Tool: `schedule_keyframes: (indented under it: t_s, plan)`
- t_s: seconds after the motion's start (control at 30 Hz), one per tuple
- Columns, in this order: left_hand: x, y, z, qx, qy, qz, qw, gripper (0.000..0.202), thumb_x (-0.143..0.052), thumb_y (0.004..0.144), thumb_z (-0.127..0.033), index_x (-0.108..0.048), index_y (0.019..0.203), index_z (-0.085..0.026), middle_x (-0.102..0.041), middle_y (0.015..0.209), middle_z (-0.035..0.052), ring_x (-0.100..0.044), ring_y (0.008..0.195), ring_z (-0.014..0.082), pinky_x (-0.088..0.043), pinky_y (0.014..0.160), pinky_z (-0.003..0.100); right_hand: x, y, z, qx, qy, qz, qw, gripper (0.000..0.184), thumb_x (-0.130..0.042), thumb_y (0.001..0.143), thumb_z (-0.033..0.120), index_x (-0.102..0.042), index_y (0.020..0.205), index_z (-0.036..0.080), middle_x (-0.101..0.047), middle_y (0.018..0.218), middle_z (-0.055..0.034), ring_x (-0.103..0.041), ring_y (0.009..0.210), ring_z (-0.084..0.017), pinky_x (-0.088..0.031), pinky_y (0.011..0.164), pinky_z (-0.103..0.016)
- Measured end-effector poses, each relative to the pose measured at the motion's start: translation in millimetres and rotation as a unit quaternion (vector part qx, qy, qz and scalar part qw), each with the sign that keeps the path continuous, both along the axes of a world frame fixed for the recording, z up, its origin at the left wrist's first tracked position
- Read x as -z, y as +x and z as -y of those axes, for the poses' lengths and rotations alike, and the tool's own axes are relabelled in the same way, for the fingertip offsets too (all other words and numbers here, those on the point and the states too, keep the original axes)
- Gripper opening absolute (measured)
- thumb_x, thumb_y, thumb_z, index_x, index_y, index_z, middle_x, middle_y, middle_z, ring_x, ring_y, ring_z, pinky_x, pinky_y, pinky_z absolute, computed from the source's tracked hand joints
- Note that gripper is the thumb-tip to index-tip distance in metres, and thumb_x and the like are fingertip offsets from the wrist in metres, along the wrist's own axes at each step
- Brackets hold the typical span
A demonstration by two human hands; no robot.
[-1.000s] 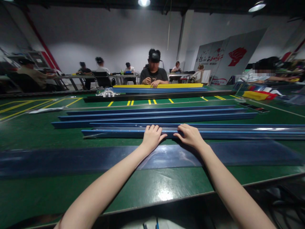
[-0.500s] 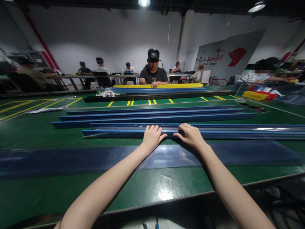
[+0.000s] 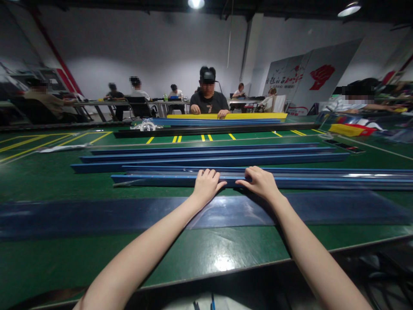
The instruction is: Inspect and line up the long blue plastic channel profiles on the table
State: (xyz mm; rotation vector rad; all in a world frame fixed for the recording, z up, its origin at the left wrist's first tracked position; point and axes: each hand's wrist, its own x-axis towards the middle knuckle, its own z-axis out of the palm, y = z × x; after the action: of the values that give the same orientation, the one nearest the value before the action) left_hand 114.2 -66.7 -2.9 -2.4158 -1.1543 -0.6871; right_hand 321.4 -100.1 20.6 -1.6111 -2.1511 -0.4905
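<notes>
A long blue plastic channel [image 3: 161, 180] lies crosswise on the table, with a clear strip along its trough. My left hand [image 3: 207, 184] is closed over it, fingers across the top and thumb along the near wall. A short gap to the right, my right hand [image 3: 260, 183] grips the same channel, fingers curled over it and thumb pointing left. The fingertips of both hands are partly hidden. Under my forearms, a wide clear plastic strip [image 3: 129, 216] lies flat on the green tabletop [image 3: 219, 243].
Beyond my hands lie several more blue channels [image 3: 155, 165] and a black rail [image 3: 193, 129]. Across the table a person [image 3: 209, 103] handles a yellow channel [image 3: 251, 116]. A phone [image 3: 343, 145] rests at the right, near red and yellow material [image 3: 351, 130].
My right thumb and fingers have shifted very slightly on the channel, while my left hand stays put. Across the table, the yellow channel and the person's hand on it have moved right.
</notes>
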Motion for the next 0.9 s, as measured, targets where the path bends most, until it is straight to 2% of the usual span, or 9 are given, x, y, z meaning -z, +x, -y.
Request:
schedule_keyframes:
  t_s: [0.9]
  plan:
    - [-0.2,-0.1,0.3,-0.008,0.011,-0.013,1.000,0.036,-0.044,0.086,-0.049,-0.058,0.085,-0.016,-0.063,0.087,0.0067,-0.052,0.085,0.0223,-0.031,0.072,0.035,1.0,-0.7,-0.3,-0.009,-0.005,0.009,1.000,0.035,-0.048,0.081,0.052,-0.053,0.070,0.019,-0.060,0.074,-0.0051,-0.052,0.071,-0.018,-0.029,0.056,-0.026]
